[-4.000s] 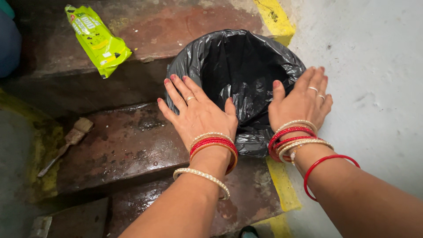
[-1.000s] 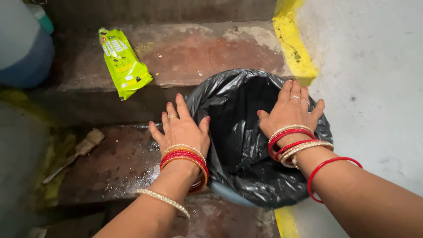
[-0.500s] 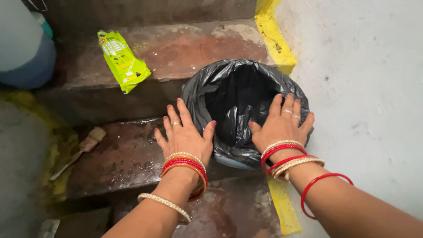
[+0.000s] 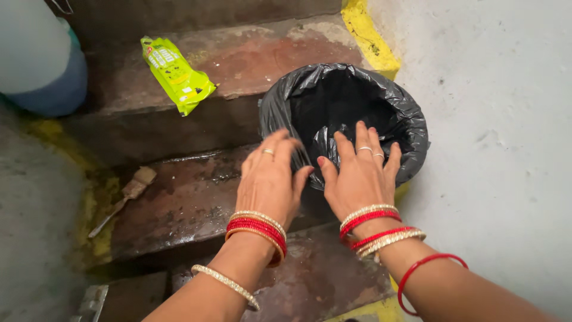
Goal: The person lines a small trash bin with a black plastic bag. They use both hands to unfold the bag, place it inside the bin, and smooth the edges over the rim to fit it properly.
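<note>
A bin lined with a black plastic bag [image 4: 381, 101] stands on a reddish stone step, close to the pale wall on the right. My left hand [image 4: 271, 179] rests on the bag's near rim, fingers curled over the plastic and blurred by motion. Beside it my right hand [image 4: 360, 173] lies flat on the same near rim with fingers spread. Both wrists carry red and gold bangles. The inside of the bag is dark and shows no contents.
A green snack wrapper [image 4: 177, 74] lies on the upper step [image 4: 250, 56]. A small wooden-handled brush [image 4: 125, 197] sits at the left end of the wet lower step [image 4: 179, 209]. A blue and white drum [image 4: 36, 59] stands top left. Yellow paint edges the steps.
Both hands have drawn together from the sides of the bin to its near rim. The view has shifted, so the bin now sits higher and further right.
</note>
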